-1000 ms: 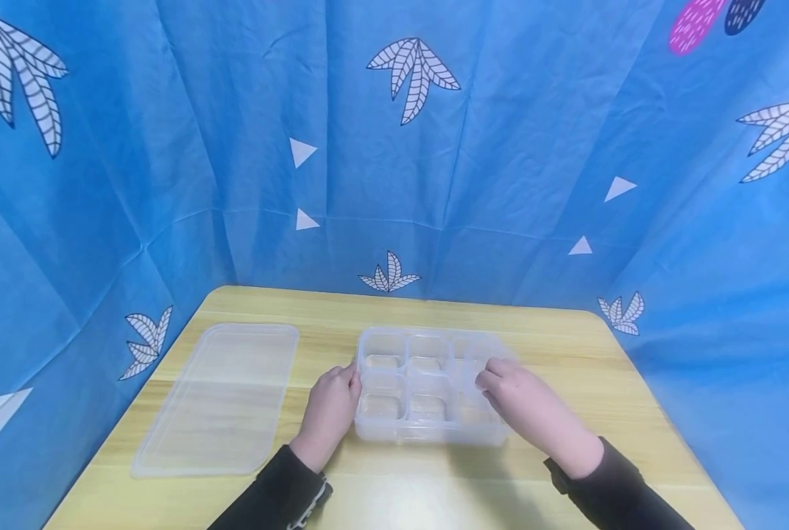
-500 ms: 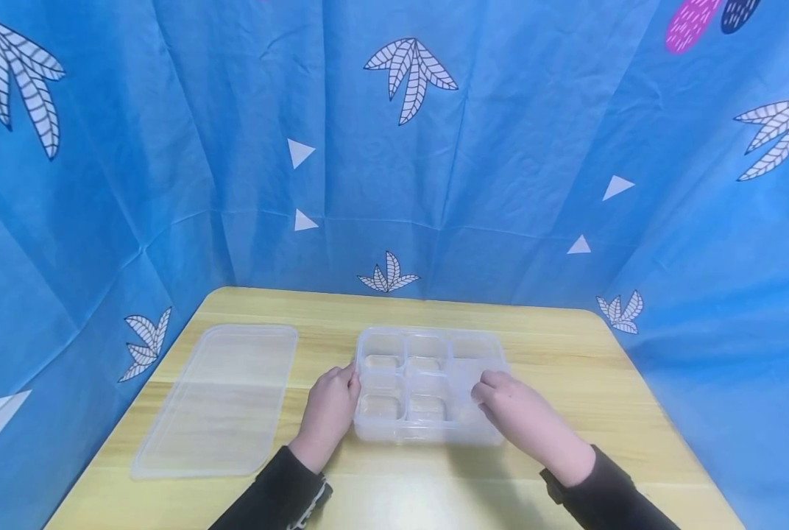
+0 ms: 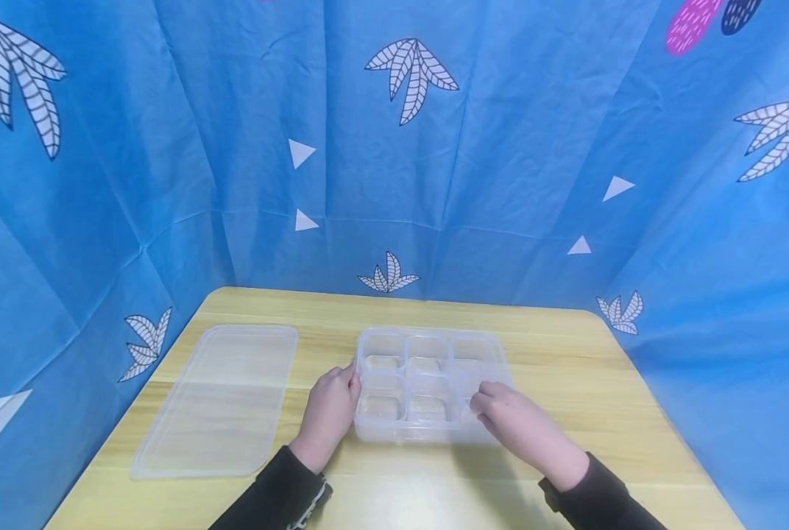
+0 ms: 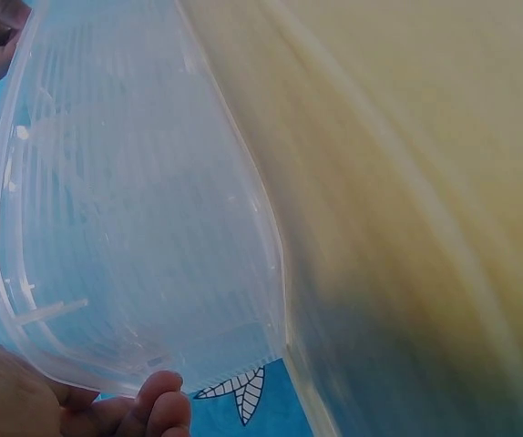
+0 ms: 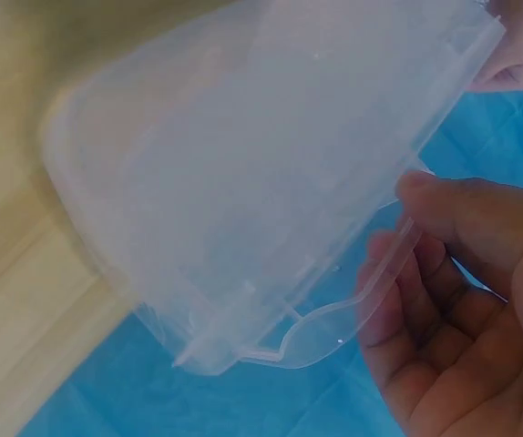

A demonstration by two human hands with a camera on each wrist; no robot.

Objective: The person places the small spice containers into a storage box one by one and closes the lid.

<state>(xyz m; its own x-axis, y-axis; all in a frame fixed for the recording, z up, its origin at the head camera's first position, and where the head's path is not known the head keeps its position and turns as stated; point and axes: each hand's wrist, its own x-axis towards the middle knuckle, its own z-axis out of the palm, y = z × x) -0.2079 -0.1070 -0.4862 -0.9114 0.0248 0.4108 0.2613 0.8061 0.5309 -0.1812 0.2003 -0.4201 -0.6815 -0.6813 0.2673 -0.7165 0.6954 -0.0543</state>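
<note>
A translucent plastic storage box (image 3: 427,433) stands on the table, split into small square compartments. My left hand (image 3: 328,408) grips its left end; in the left wrist view the fingers (image 4: 159,405) lie bent against the outer wall. Over the front right compartment, my right hand (image 3: 517,423) pinches the rim of a small clear inner box (image 5: 321,337) between thumb and fingers. The inner box sits partly down inside the storage box, tilted in the right wrist view. Its lower part is blurred behind the storage box wall.
A flat translucent lid (image 3: 218,405) lies on the wooden table (image 3: 328,324) to the left of the box. Blue patterned curtain (image 3: 434,162) hangs round the table's back and sides.
My right hand has moved slightly left and toward the front, lowering the small inner box into the front right of the storage box. The left hand stays at the left end.
</note>
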